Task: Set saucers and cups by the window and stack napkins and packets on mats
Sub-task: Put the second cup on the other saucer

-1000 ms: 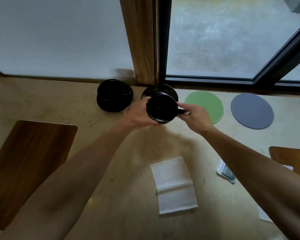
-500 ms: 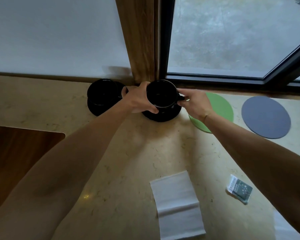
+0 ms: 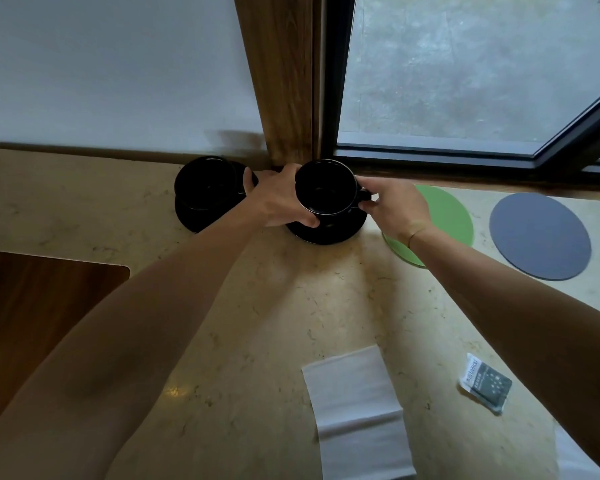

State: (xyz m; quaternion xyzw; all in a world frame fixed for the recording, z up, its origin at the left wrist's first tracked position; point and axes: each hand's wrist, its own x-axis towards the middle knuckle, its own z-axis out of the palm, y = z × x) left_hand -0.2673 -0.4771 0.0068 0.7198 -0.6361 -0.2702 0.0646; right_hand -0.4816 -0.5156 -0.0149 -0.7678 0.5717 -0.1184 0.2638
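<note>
Seen from the person's head, looking down at a pale, speckled stone counter (image 3: 291,306) that runs along a window (image 3: 465,64). Both hands hold a glossy black cup (image 3: 324,188) over a matching black saucer (image 3: 326,232) just below the window frame. The left hand (image 3: 278,199) wraps its fingers around the cup's round wall; the right hand (image 3: 394,206) pinches the small handle on the cup's right side. Whether the cup's base already touches the saucer is hard to tell, since both are dark. To finish this step well, the cup should probably be lowered straight and centred in the saucer's well, and let go only once it sits flat, as glazed ceramic slides and chips easily. Just to the left stands a second black cup on its saucer (image 3: 205,192), close enough that the left knuckles could knock it. To the right lie two thin, round, matte mats, one green (image 3: 447,216) and one grey-blue (image 3: 539,235). Nearer the person rest a folded white paper napkin (image 3: 357,410) and a small, crinkled printed packet (image 3: 484,382), neither yet on a mat.
</note>
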